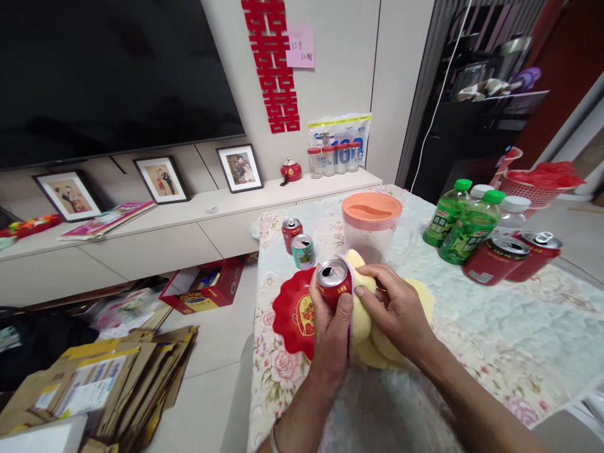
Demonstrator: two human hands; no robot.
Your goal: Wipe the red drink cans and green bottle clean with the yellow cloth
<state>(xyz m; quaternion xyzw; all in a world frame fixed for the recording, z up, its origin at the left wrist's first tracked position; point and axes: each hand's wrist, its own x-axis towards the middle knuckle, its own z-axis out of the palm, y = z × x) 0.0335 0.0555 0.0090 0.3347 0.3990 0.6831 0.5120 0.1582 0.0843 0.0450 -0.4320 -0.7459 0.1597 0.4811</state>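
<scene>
My left hand [329, 336] is wrapped round a red drink can [334, 290], its opened top tilted up toward me. With bent fingers my right hand [394, 302] grips a yellow cloth [362, 318] with a purple edge and presses it against the can's right side. Under and left of the can lies a red scalloped plate [289, 314] with a gold print; my left hand hides part of it. Just behind stand a green can [302, 253] and another red can [289, 234]. A clear tub with an orange lid [372, 204] is beyond the cloth.
Green-capped bottles [469, 229] and larger red cans [495, 259] stand on the right of the flowered tablecloth [283, 368]. Behind runs a white cabinet [189, 229] with picture frames [240, 168] and lidded jars [329, 161]. Flattened cardboard [141, 377] and a red box [202, 292] lie on the floor.
</scene>
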